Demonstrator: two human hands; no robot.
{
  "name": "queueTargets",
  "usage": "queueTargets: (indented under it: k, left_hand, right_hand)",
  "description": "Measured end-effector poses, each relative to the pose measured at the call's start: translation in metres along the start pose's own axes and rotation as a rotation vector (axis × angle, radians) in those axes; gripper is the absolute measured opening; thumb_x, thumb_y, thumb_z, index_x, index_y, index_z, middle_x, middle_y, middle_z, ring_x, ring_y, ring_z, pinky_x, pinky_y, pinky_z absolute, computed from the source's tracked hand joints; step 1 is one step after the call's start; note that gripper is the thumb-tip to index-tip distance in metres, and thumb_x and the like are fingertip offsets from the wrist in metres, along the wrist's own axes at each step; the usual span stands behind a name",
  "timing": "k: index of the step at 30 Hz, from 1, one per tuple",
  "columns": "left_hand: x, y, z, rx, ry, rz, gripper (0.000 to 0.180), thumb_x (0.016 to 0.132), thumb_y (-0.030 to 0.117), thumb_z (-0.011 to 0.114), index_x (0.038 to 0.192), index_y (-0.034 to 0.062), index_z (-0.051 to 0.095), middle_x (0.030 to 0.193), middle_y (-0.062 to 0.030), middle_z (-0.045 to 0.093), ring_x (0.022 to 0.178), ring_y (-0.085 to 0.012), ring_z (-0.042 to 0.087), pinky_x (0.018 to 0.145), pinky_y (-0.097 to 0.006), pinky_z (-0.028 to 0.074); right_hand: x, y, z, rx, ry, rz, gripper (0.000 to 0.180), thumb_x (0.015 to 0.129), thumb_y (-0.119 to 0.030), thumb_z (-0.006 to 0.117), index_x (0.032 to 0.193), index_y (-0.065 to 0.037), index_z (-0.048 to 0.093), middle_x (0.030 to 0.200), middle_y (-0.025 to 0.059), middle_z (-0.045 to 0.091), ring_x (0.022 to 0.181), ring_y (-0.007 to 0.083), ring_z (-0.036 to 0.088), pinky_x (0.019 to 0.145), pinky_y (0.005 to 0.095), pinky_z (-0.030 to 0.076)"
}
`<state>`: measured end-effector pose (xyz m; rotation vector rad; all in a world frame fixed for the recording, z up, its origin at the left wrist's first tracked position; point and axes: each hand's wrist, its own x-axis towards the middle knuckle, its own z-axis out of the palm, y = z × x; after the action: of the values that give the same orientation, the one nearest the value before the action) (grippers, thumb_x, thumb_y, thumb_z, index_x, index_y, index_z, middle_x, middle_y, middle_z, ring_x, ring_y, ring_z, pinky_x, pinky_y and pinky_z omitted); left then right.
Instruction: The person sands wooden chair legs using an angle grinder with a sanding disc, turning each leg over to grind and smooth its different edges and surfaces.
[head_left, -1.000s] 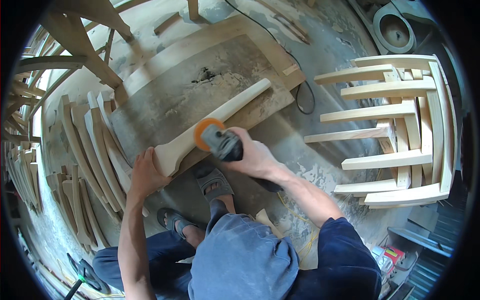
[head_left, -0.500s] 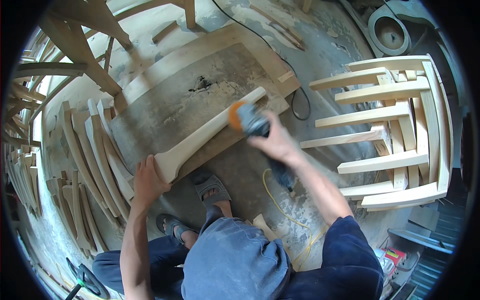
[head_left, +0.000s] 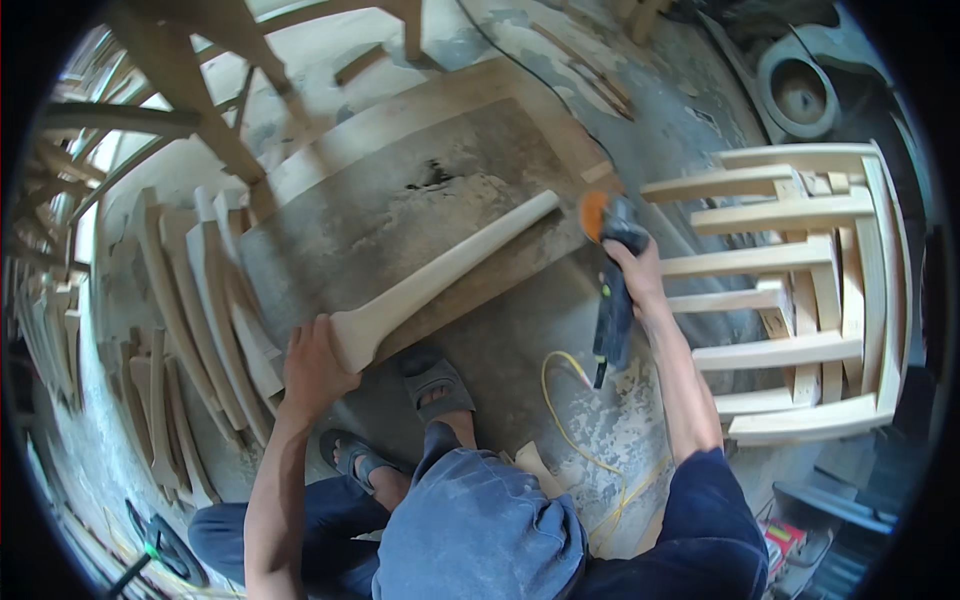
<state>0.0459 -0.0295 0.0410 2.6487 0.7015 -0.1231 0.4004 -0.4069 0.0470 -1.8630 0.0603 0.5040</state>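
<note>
A pale, curved wooden furniture leg (head_left: 450, 265) lies slantwise across a low worn board (head_left: 390, 210). Its wide end is gripped by my left hand (head_left: 318, 365), the fingers wrapped over the edge. My right hand (head_left: 640, 272) holds an angle grinder (head_left: 618, 270) by its body, out to the right of the leg's narrow end. The grinder's orange disc (head_left: 594, 215) is apart from the wood and near the board's right corner.
Several shaped wooden legs (head_left: 190, 300) lean together at the left. A stack of pale wooden frames (head_left: 800, 265) stands at the right. A yellow cord (head_left: 560, 410) runs over the floor near my right arm. A large wooden frame (head_left: 190, 90) rises at the far left.
My right hand has carried the grinder off the wooden leg and out to the right. My left hand keeps its grip on the wide end. The whole view has shifted slightly.
</note>
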Motion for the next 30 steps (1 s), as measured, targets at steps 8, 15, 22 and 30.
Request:
queueTargets:
  k: [8, 15, 22, 30]
  left_hand:
    - [0.029, -0.067, 0.001, -0.571, -0.091, -0.048, 0.092, 0.077, 0.056, 0.086, 0.149, 0.0048, 0.061, 0.142, -0.0227, 0.064, 0.135, -0.0383, 0.059, 0.116, -0.046, 0.047]
    - [0.027, -0.061, 0.032, -0.348, 0.309, 0.110, 0.131, 0.048, 0.043, 0.100, 0.158, 0.0048, 0.041, 0.147, -0.0240, 0.051, 0.141, -0.0452, 0.046, 0.120, -0.055, 0.038]
    - [0.032, -0.053, 0.064, 0.108, 0.021, 0.163, 0.114, 0.070, 0.055, 0.086, 0.158, -0.0009, 0.038, 0.147, -0.0247, 0.051, 0.141, -0.0459, 0.045, 0.118, -0.061, 0.034]
    - [-0.021, -0.052, 0.062, -0.197, 0.358, 0.063, 0.117, 0.059, 0.051, 0.095, 0.155, 0.0047, 0.046, 0.153, -0.0167, 0.050, 0.145, -0.0347, 0.045, 0.122, -0.052, 0.030]
  right_hand:
    - [-0.084, 0.093, 0.010, 0.231, -0.155, 0.048, 0.038, 0.096, -0.020, 0.080, 0.128, -0.003, 0.068, 0.091, 0.0081, 0.069, 0.078, 0.0193, 0.067, 0.072, 0.0359, 0.059]
    - [-0.095, 0.096, 0.057, 0.102, -0.109, 0.005, 0.051, 0.093, -0.015, 0.081, 0.137, -0.003, 0.059, 0.104, 0.0106, 0.067, 0.087, 0.0204, 0.068, 0.077, 0.0365, 0.059]
    - [-0.131, 0.049, 0.089, 0.058, -0.164, -0.035, 0.065, 0.090, -0.010, 0.082, 0.146, -0.003, 0.051, 0.118, 0.0132, 0.065, 0.097, 0.0214, 0.068, 0.082, 0.0371, 0.059]
    - [-0.138, -0.012, 0.115, -0.427, -0.399, -0.238, 0.096, 0.081, -0.017, 0.090, 0.159, -0.001, 0.036, 0.144, 0.0196, 0.056, 0.132, 0.0285, 0.058, 0.114, 0.0401, 0.045]
